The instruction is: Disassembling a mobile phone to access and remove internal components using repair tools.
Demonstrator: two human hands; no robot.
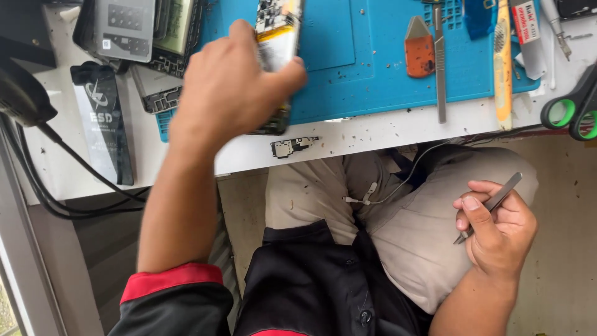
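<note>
On the blue mat [373,74] — left hand [230,93] grips an opened phone [278,37].

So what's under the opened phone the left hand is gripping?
The opened phone, gripped by the left hand, lies over the blue work mat, its lower end reaching the white table. Anything directly beneath is hidden by phone and hand.

Single head-worn view, steeply downward, close over the white bench [373,134] edge and lap.
</note>
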